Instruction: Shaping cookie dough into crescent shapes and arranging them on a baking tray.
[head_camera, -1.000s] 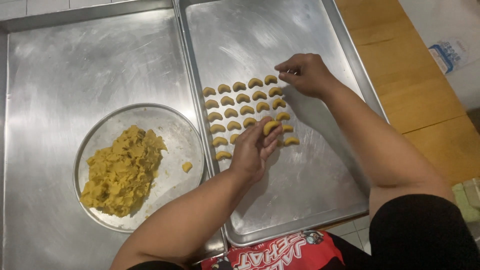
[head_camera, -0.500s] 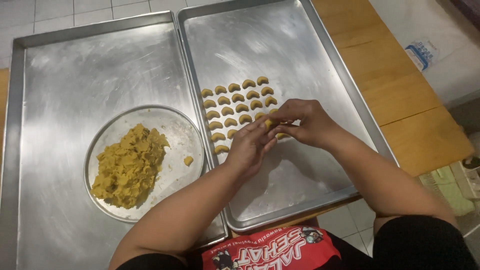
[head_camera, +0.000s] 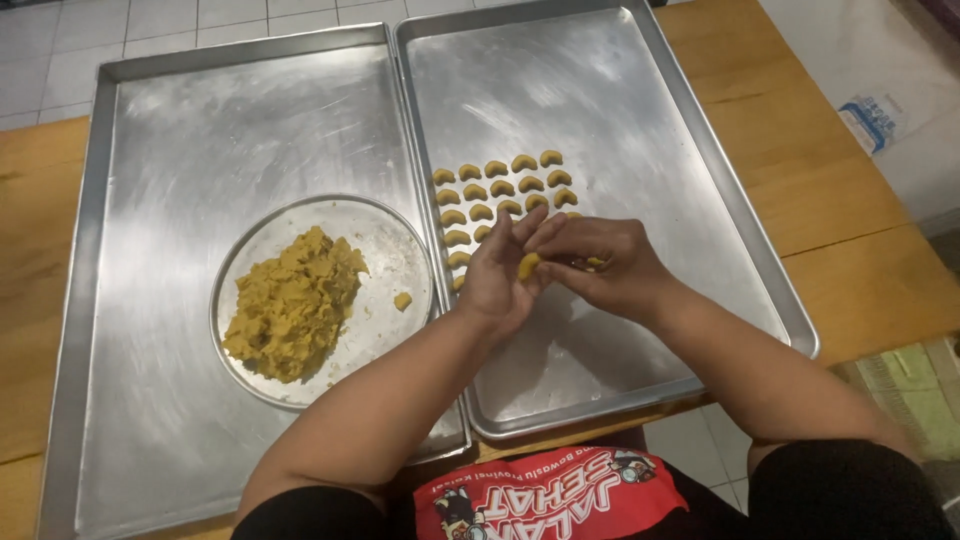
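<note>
At the left of the frame a large metal tray (head_camera: 150, 180) holds a round metal plate (head_camera: 390, 240) with a heap of yellow dough (head_camera: 290, 305) and one loose crumb (head_camera: 402, 300). Right of it, a second tray (head_camera: 620, 110) carries rows of small crescent-shaped dough pieces (head_camera: 500, 185) near its centre left. Just below those rows, the left hand (head_camera: 500, 280) and right hand (head_camera: 605, 265) meet above the tray, fingers curled, together pinching a small dough piece (head_camera: 527, 265). The wooden table (head_camera: 790, 170) shows at the right.

plate (head_camera: 400, 235) (holding dough (head_camera: 290, 305)) left of crescents (head_camera: 505, 185)
</note>
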